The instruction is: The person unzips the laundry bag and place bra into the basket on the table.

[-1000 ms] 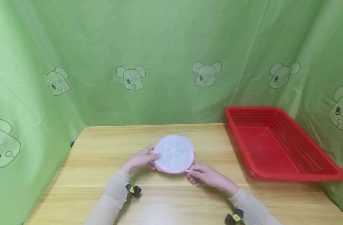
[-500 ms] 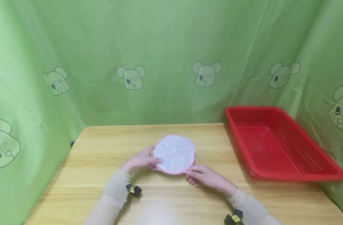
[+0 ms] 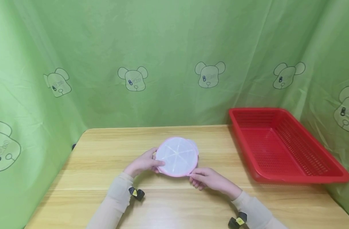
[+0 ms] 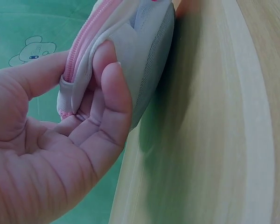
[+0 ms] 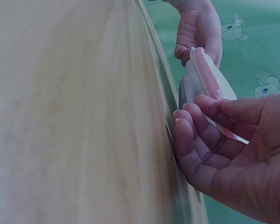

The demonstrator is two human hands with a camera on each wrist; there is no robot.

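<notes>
A round zip pouch (image 3: 177, 157), whitish on top with a pink rim and crossing pale lines, is held just over the table, tilted toward the head camera. My left hand (image 3: 144, 163) grips its left edge, thumb on top and fingers curled beneath. The left wrist view shows the pink zipper (image 4: 86, 39) running along the side and a grey mesh underside (image 4: 154, 58). At the front right of the rim, my right hand (image 3: 210, 180) pinches the small zipper pull (image 3: 189, 175) between thumb and forefinger. In the right wrist view its other fingers curl loosely below the pouch.
A red plastic basket (image 3: 246, 152) with slotted sides stands on the right of the wooden table (image 3: 111, 143). Green curtains (image 3: 168, 38) printed with bear heads hang behind and at both sides. Each sleeve carries a black wrist camera (image 3: 137, 193).
The pouch has turned slightly, and a pale flap shows more at its upper right. The left thumb has shifted a little toward the near edge. The right hand has barely moved.
</notes>
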